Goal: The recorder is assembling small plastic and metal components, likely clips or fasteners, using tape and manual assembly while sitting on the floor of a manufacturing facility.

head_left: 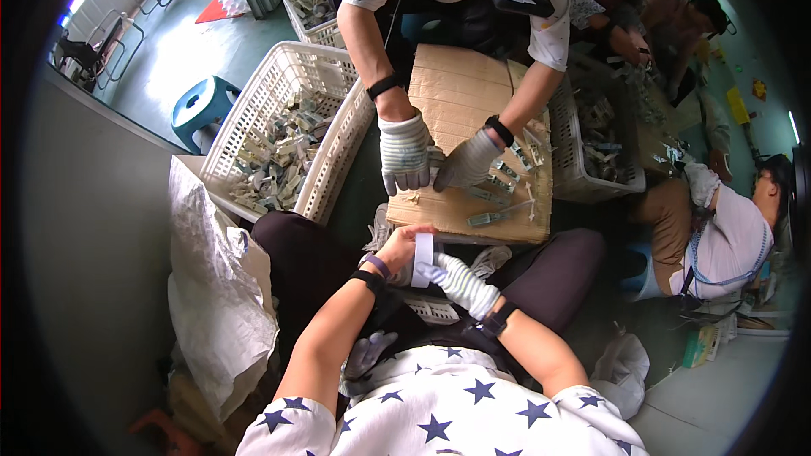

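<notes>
My bare left hand (pixel 395 252), with bands at its wrist, grips a smooth white band (pixel 424 253) that looks like a roll of tape, held above my lap. In a striped knit glove, my right hand (pixel 460 283) reaches in from the right; its blurred fingertips lie at the band's lower part, and I cannot tell whether they grip it. A loose grey glove (pixel 368 353) rests at my lap. Just beyond my hands stands a cardboard-topped work surface (pixel 456 84) bearing several small metal-and-plastic parts (pixel 498 190).
Opposite, a co-worker's gloved hands (pixel 439 152) work over the cardboard. White plastic baskets of parts stand left (pixel 317 177) and right (pixel 583 169). A white sack (pixel 215 279) lies at my left, a blue stool (pixel 203 105) beyond it. Other people sit at the right.
</notes>
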Tool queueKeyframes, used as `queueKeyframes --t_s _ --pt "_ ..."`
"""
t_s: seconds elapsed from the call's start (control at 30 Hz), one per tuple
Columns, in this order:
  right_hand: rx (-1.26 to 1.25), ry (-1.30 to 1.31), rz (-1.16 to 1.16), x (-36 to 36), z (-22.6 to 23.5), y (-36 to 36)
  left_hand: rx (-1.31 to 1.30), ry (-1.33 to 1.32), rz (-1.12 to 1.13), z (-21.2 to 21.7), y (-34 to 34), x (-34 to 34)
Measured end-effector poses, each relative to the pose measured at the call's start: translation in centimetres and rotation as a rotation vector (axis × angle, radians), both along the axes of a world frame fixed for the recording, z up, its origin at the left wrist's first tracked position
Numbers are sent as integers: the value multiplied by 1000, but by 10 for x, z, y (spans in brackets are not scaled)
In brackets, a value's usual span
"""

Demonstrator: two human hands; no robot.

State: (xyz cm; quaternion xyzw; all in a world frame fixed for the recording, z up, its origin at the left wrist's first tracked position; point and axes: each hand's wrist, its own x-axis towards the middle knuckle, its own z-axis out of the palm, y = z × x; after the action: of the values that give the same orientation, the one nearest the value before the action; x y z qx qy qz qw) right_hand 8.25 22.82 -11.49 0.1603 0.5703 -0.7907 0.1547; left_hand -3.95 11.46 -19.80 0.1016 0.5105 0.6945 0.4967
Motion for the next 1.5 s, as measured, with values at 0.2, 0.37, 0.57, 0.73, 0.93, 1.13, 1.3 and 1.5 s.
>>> queueKeyframes --t_s 0.2,0.37,0.57,0.73,0.93,1.13,1.3,1.5 --pt "-316 -78 -225 1 -20 -14 -80 24 -1 13 0 1" --pt "-326 -193 -152 9 -2 -17 -74 29 -112 18 -7 7" --pt "-384 -279 -164 9 6 -16 -63 2 -100 20 -11 11" --pt "-405 -303 -161 7 10 -17 -67 13 -107 12 -14 11" --pt "-366 -246 -158 6 3 -17 -102 37 -84 10 -12 10" --pt "-356 -222 -120 4 1 -15 -116 9 -74 11 -11 11" --pt "-394 -218 -156 5 1 -18 -126 -4 -78 10 -11 11" --pt "-373 -221 -123 2 6 -17 -127 -13 -78 8 -12 10"
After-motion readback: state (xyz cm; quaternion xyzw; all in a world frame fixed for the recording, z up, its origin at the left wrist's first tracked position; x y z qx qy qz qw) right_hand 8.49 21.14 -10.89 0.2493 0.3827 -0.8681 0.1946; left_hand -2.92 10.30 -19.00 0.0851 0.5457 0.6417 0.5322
